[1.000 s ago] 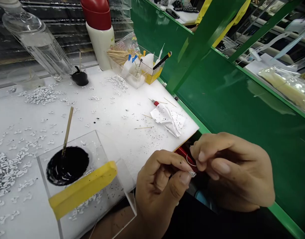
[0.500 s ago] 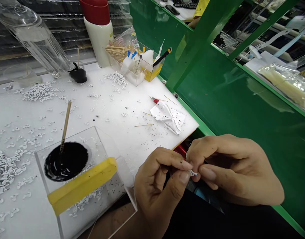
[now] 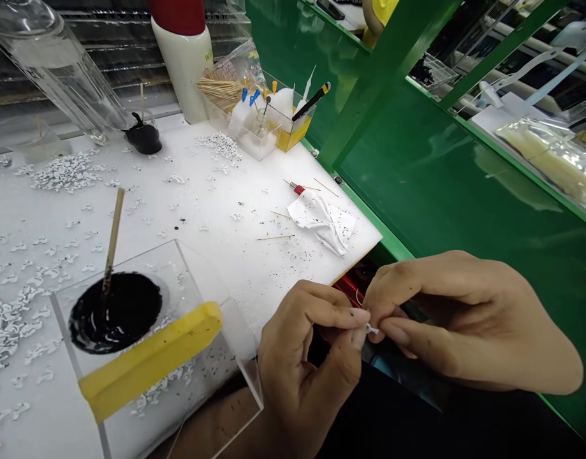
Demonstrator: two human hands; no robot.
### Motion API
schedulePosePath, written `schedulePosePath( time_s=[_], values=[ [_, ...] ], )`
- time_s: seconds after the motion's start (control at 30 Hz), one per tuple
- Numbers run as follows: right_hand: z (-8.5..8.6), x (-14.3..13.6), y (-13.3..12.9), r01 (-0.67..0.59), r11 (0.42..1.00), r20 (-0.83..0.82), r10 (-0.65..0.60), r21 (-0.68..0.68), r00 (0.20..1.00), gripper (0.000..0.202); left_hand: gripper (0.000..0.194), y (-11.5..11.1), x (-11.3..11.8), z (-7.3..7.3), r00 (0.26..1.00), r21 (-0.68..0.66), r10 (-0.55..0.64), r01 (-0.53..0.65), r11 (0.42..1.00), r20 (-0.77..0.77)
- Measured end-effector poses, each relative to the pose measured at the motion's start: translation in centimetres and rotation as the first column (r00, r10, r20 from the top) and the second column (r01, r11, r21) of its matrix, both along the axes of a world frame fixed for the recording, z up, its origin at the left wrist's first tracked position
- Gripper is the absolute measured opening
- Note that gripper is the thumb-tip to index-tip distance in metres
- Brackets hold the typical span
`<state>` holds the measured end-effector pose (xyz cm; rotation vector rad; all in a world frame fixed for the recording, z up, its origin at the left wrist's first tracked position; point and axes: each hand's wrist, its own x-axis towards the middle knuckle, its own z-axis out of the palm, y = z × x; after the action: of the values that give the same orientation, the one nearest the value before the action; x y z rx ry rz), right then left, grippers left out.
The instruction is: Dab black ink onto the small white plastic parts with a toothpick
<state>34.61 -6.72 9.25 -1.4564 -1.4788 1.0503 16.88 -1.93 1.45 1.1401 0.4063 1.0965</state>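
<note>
Right now the small white piece point(image 3: 370, 329) sits at your fingertips, just off the desk's point(image 3: 254, 191) near right edge. Your left hand point(image 3: 309, 357) pinches it between thumb and forefinger; your right hand point(image 3: 469, 325) is half curled, its forefinger tip up against the piece, though whether it grips too you can't tell from this view. With so little of the piece showing, a loosened pinch or a push from the right could flick it out, and with no desktop below, it would likely drop past the edge. Dark specks mark your fingers, so a smudge on the white seems possible. Your left forearm lies by the clear stand point(image 3: 182, 274); a knock there might tip the stick point(image 3: 113, 236) or spill the black liquid point(image 3: 123, 306) toward the loose white pieces point(image 3: 0, 328) along the desk's left edge.
</note>
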Motion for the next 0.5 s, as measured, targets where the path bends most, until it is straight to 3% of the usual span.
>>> schedulePosePath(
  time_s=[0.5],
  values=[
    [-0.3,1.1,-0.1,-0.096,0.992,0.099,0.104,-0.085,0.990,0.006,0.018,0.1,-0.1,-0.5,0.992,0.131,0.041,-0.025,0.991,-0.116]
  ],
)
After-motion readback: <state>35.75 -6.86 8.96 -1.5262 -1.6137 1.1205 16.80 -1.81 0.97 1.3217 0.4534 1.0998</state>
